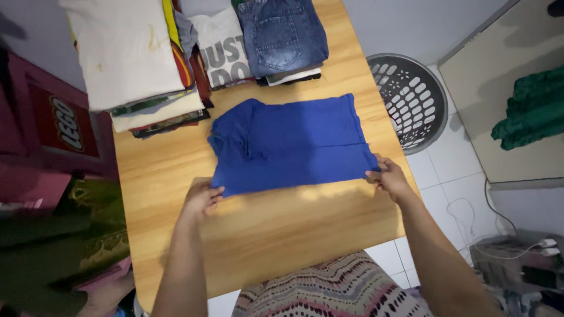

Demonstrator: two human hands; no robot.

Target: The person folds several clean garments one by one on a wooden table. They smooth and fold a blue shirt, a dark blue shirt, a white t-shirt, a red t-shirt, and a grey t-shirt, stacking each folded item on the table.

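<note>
A bright blue, partly folded cotton shirt (291, 144) lies flat in the middle of the frame, its collar end toward the left and its sleeves tucked in, forming a rough rectangle with a few soft creases.

It rests on a light wooden table (264, 229) that runs from the top of the frame to the bottom centre. At the upper left stands a stack of folded clothes topped by a cream garment (126, 53); beside it, at the top centre, lies a white printed shirt (220, 50) and a pair of folded blue denim jeans (282, 35). A grey perforated plastic laundry basket (408, 100) sits on the white tiled floor at the upper right, and a green cloth (531, 108) lies at the right edge.

The left hand (201, 198) pinches the shirt's lower left corner, fingers closed on the fabric. The right hand (389, 176) grips the lower right corner the same way, both arms reaching up from the bottom of the frame.
</note>
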